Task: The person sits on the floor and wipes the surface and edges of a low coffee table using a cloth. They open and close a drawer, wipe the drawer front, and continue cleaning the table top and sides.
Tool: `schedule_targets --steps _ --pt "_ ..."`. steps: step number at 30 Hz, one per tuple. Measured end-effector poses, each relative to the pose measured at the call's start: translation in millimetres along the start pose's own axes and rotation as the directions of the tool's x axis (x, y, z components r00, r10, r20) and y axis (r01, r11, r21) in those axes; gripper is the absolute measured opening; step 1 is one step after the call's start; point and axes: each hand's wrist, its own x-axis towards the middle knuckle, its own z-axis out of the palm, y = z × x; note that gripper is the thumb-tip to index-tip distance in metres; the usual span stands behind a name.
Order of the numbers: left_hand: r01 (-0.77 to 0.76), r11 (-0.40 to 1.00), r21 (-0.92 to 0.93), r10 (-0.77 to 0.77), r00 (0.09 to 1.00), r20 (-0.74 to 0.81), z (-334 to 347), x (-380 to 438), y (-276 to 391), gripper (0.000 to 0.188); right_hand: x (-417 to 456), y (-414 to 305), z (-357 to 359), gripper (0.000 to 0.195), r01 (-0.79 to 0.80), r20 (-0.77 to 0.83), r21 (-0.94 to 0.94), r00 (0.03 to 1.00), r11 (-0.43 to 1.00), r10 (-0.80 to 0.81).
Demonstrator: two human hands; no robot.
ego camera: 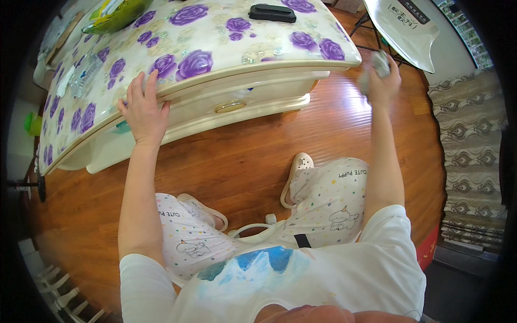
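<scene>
My left hand (144, 113) rests on the near edge of a low table, its spread fingers touching the floral cover (226, 48) with purple roses. Nothing is held in it. Off the table's right end, over the wooden floor, my right hand (385, 87) grips a crumpled grey-green cloth (379, 64). Motion blurs that cloth and the fingers. Below the tabletop is a cream drawer front with an oval gold-coloured handle (230, 106).
On the tabletop are a black oblong case (272, 13), a clear plastic container (87, 76) and a green bowl-like object (119, 20). A glossy white panel (404, 32) bearing writing stands on dark thin legs at right. Patterned curtains (464, 149) hang beyond the wooden floor (242, 161).
</scene>
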Motion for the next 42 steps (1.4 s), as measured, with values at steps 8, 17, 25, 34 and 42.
schedule_targets --steps 8,17,25,34,42 --pt "0.011 0.999 -0.036 -0.011 1.0 0.009 -5 3 -2 0.073 -62 -146 49 0.07 0.58 0.675 0.283 0.446 0.764 -0.588" --pt "0.012 0.996 -0.084 -0.011 1.0 0.02 -8 3 4 0.071 8 4 7 0.052 0.016 0.129 -0.557 0.989 0.83 0.068" --pt "0.033 0.995 -0.089 -0.033 0.999 0.0 -8 1 2 0.07 -29 -147 57 0.047 0.484 0.256 0.296 0.79 0.824 -0.556" --pt "0.017 0.991 -0.131 -0.018 1.0 -0.006 -14 -1 -4 0.064 -28 -129 61 0.048 0.412 0.617 -0.036 0.726 0.911 -0.304" --pt "0.004 0.971 -0.237 -0.011 1.0 -0.026 -12 3 2 0.059 4 -50 27 0.047 0.352 0.07 -0.227 0.936 0.908 -0.345"
